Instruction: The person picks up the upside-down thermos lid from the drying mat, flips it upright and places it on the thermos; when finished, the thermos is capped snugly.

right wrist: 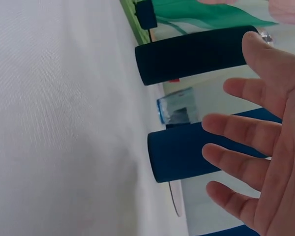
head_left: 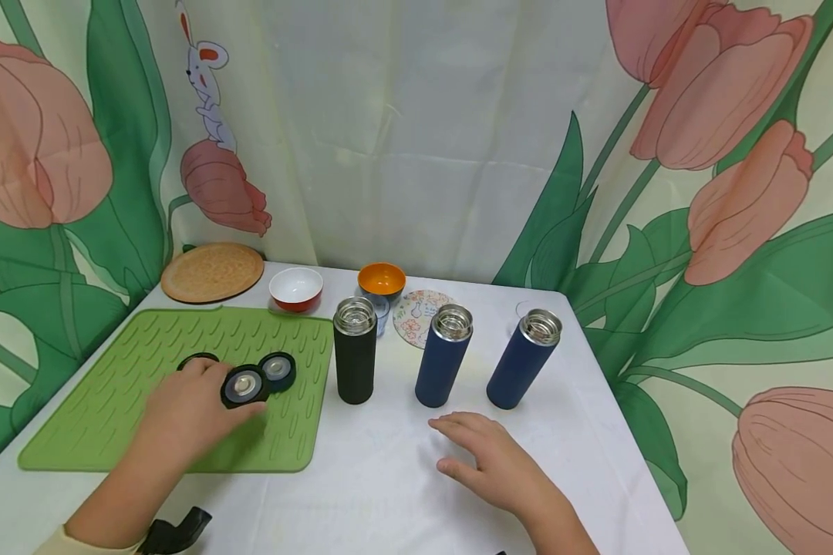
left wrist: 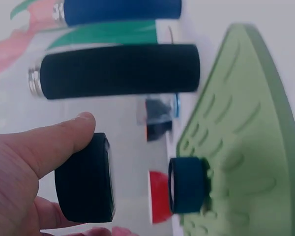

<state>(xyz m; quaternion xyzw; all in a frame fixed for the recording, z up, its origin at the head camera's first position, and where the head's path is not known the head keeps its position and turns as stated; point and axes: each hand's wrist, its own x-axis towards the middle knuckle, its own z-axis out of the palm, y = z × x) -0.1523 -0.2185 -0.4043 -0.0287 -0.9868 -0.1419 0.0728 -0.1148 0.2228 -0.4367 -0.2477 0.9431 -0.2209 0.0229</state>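
My left hand [head_left: 189, 408] grips a black bottle lid [head_left: 244, 385] above the green mat, its inner side toward the head camera. On the mat sits a dark blue lid [head_left: 278, 371]; another dark lid [head_left: 197, 358] is mostly hidden behind the hand. Three lidless flasks stand in a row right of the mat: a black flask [head_left: 355, 358], a middle blue flask [head_left: 444, 362] and a right blue flask [head_left: 523, 366]. Fingers spread, my right hand [head_left: 489, 462] hovers in front of the blue flasks, touching nothing. The left wrist view shows thumb and fingers around the lid's side.
The green mat [head_left: 132, 362] covers the table's left side. Behind stand a round wooden board [head_left: 211, 274], a red-and-white bowl [head_left: 296, 288], an orange bowl [head_left: 382, 279], a clear cup [head_left: 382, 316] and a patterned round plate [head_left: 413, 324]. A tulip curtain [head_left: 416, 154] hangs behind.
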